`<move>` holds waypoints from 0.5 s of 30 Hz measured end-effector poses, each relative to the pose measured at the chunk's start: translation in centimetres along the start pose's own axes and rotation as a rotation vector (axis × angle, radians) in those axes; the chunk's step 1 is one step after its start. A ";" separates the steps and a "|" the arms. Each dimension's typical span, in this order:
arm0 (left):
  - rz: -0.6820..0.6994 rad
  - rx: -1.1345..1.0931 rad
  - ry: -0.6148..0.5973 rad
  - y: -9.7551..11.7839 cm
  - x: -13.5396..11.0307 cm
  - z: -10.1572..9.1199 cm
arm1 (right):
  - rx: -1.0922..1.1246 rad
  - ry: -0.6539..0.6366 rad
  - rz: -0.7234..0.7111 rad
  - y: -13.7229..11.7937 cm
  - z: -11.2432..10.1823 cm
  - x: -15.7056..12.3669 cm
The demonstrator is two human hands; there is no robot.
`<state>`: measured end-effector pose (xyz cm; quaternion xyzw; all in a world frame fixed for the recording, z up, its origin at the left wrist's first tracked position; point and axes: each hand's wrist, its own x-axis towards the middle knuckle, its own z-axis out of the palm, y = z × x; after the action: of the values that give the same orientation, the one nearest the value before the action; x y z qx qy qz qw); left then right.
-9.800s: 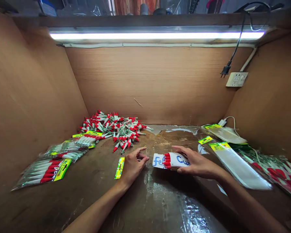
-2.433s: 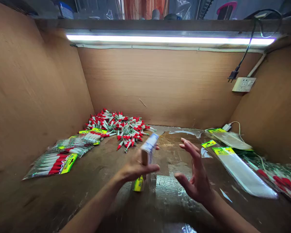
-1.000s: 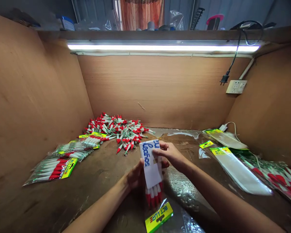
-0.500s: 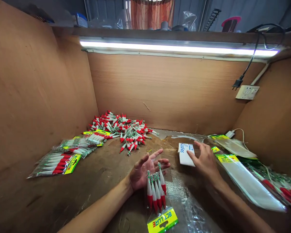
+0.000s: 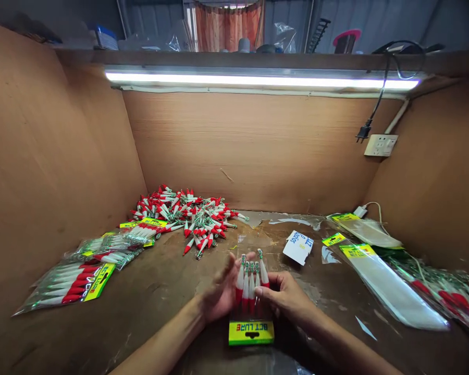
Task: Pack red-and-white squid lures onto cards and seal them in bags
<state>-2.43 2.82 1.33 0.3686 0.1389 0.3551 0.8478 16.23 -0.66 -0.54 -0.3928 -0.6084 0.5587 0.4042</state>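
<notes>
A clear bag (image 5: 251, 333) with a yellow-green header card lies on the brown table (image 5: 160, 291), holding several red-and-white lures (image 5: 250, 278). My left hand (image 5: 219, 294) presses flat against the bag's left side, fingers stretched out. My right hand (image 5: 283, 297) grips the bag's right side with thumb and fingers curled on it. A white card (image 5: 298, 247) with blue writing lies loose on the table beyond my right hand.
A heap of loose red-and-white lures (image 5: 183, 213) sits at the back left. Filled bags (image 5: 70, 281) lie along the left wall. Empty clear bags (image 5: 386, 281) and more filled ones (image 5: 449, 294) lie at the right. A wall socket (image 5: 380, 145) sits above.
My right hand has left the white card on the table and come back to the bag. Both hands now hold the bag of lures, squared up before me.
</notes>
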 end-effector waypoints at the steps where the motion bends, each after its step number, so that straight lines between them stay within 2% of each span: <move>1: -0.034 0.083 0.021 -0.5 0.1 -0.3 | -0.015 0.002 0.018 0.1 -0.3 0.0; 3: -0.058 0.239 0.076 -1.3 0.2 -0.9 | -0.130 -0.036 0.085 0.1 -0.9 -0.1; 5: -0.048 0.326 0.129 -1.8 0.3 -1.1 | -0.357 -0.012 0.095 -0.6 -1.9 -0.4; 8: -0.029 0.397 0.163 -1.8 0.3 -1.0 | -0.657 0.250 -0.096 -2.7 -3.9 -0.9; 10: -0.036 0.460 0.170 -1.7 0.3 -0.9 | -0.696 0.387 -0.242 -4.1 -4.9 -1.2; 12: -0.048 0.518 0.168 -1.6 0.3 -0.9 | -0.681 0.382 -0.334 -5.1 -5.3 -1.4; 15: -0.058 0.565 0.152 -1.7 0.1 -0.8 | -0.685 0.263 -0.404 -5.4 -5.1 -1.5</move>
<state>-1.90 2.52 -0.48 0.5585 0.3059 0.3045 0.7084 21.43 -0.60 5.02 -0.4454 -0.7669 0.1786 0.4261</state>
